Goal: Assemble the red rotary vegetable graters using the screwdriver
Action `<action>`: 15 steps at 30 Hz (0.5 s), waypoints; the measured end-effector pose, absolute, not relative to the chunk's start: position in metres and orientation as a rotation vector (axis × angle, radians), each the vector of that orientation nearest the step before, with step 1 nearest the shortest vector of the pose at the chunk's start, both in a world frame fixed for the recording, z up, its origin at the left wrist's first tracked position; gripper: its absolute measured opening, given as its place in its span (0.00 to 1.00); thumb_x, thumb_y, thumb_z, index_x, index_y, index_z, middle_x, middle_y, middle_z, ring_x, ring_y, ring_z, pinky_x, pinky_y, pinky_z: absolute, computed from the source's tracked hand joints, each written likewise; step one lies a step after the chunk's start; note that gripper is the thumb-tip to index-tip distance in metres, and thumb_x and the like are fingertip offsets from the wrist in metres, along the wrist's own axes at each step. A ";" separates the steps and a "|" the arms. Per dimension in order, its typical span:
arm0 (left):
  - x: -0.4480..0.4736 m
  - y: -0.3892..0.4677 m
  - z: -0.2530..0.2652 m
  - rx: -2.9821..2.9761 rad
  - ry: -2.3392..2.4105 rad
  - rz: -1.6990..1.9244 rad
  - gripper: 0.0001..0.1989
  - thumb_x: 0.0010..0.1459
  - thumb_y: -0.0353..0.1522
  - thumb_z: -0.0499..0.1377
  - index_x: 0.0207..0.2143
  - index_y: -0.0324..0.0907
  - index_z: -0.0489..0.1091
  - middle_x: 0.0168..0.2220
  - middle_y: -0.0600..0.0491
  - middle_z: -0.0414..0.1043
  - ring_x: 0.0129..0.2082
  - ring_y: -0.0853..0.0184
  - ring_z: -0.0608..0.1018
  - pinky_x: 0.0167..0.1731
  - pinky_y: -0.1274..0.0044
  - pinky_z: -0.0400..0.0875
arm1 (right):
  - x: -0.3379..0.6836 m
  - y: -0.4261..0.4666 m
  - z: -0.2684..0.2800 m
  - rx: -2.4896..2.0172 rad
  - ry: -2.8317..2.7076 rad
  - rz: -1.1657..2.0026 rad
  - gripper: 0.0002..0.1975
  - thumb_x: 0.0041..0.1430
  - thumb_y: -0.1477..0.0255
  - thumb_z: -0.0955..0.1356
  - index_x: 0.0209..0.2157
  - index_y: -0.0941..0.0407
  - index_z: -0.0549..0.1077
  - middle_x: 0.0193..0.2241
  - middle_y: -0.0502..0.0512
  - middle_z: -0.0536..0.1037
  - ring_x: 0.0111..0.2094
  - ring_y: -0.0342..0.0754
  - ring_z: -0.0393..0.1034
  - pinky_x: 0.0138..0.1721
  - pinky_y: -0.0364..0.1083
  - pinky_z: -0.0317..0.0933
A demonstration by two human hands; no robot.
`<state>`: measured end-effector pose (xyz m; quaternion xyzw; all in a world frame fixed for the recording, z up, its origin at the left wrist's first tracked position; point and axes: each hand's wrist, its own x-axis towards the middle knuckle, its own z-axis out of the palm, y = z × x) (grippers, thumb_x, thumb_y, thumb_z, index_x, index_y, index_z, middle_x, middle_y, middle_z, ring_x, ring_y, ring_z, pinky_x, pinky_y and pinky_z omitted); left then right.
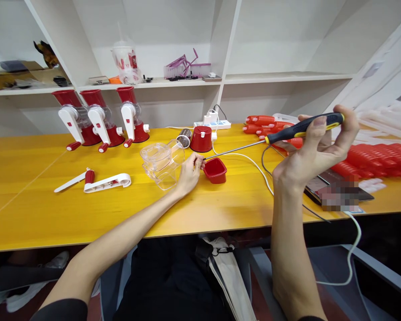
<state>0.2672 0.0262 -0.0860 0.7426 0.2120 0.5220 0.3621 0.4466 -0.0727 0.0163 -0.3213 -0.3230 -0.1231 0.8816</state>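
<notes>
A long screwdriver with a dark blue and yellow handle is held level by my right hand, raised above the table at the right. Its thin shaft points left to my left hand, whose thumb and fingers are pinched together at the tip. Whatever small thing sits in that pinch is too small to make out. Just right of my left hand lies a red square cup-like part. A clear plastic housing stands to its left. Behind are a metal grater drum and a red base.
Three red-and-white rotary graters stand at the back left. A white crank handle lies in front of them. A power strip and cables run behind. Red plastic parts pile up at right, near a laptop-like device.
</notes>
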 end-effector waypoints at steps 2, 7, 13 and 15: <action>0.267 0.026 -0.085 1.917 0.549 1.341 0.25 0.68 0.53 0.47 0.34 0.43 0.64 0.31 0.53 0.74 0.30 0.70 0.76 0.35 0.76 0.71 | 0.446 -0.074 0.015 -0.661 -0.695 -0.252 0.20 0.58 0.61 0.69 0.48 0.57 0.67 0.57 0.57 0.67 0.40 0.42 0.77 0.35 0.47 0.79; 0.265 0.023 -0.080 1.999 0.584 1.371 0.25 0.69 0.52 0.47 0.34 0.42 0.68 0.34 0.50 0.76 0.36 0.66 0.79 0.41 0.73 0.72 | 0.446 -0.078 0.015 -0.669 -0.714 -0.246 0.20 0.59 0.61 0.69 0.49 0.57 0.67 0.58 0.56 0.67 0.42 0.44 0.79 0.39 0.51 0.80; 0.266 0.017 -0.075 2.158 0.529 1.499 0.21 0.72 0.46 0.46 0.53 0.41 0.66 0.57 0.41 0.71 0.59 0.60 0.73 0.59 0.64 0.68 | 0.441 -0.085 0.020 -0.662 -0.669 -0.267 0.16 0.60 0.64 0.69 0.47 0.56 0.71 0.54 0.51 0.71 0.43 0.43 0.78 0.39 0.50 0.81; 0.267 0.016 -0.075 2.229 0.487 1.534 0.21 0.72 0.44 0.46 0.59 0.42 0.61 0.65 0.39 0.63 0.65 0.58 0.67 0.63 0.60 0.64 | 0.440 -0.088 0.020 -0.680 -0.644 -0.283 0.13 0.60 0.65 0.70 0.46 0.54 0.73 0.52 0.48 0.73 0.45 0.43 0.77 0.44 0.53 0.80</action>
